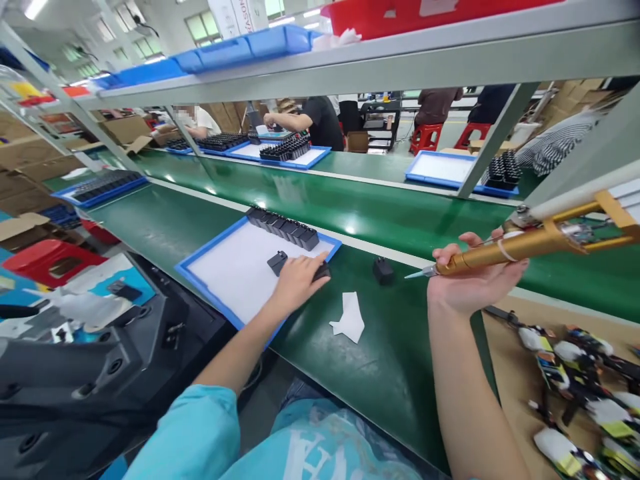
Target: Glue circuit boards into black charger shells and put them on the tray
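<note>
- Head view, centre: my left hand (299,279), half curled, grips a black block (323,271) by the tray (230,267)
- Right of frame: my right hand (465,288) wraps a gold tool (493,253)
- Black block seems light, stiff; pinch its sides

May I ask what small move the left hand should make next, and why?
Perhaps settle the black case under the left hand into the blue-rimmed tray, where similar cases stand: it appears near the edge, and the right hand holds a gold tool.
</note>
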A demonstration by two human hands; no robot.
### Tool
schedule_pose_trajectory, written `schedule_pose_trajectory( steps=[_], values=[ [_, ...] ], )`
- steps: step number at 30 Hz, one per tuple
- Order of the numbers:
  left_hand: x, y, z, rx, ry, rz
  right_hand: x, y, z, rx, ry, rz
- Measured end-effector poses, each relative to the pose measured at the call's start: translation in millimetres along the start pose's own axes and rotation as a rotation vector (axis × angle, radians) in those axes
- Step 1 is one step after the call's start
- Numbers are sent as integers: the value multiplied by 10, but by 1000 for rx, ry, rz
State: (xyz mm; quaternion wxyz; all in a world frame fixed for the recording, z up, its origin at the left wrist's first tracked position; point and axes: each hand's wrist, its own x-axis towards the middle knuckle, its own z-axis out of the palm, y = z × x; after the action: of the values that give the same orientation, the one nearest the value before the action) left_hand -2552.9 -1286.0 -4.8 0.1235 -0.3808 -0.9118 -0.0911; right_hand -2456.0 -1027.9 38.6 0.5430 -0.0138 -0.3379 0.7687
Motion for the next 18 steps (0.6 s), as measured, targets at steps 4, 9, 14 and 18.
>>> schedule_pose_trajectory(
  steps=[4, 9, 14, 18],
  values=[
    [-115, -638, 118, 153, -13, 4, -1, 5, 4, -7, 8, -8],
    [-141, -964, 239, 185, 37, -14, 28, 30, -11, 20, 25, -20],
    [187, -408, 307, -107, 75, 132, 31, 21, -23, 1, 7, -22],
    [627, 407, 514, -353, -63, 175, 37, 19, -33, -8, -6, -34]
  ],
)
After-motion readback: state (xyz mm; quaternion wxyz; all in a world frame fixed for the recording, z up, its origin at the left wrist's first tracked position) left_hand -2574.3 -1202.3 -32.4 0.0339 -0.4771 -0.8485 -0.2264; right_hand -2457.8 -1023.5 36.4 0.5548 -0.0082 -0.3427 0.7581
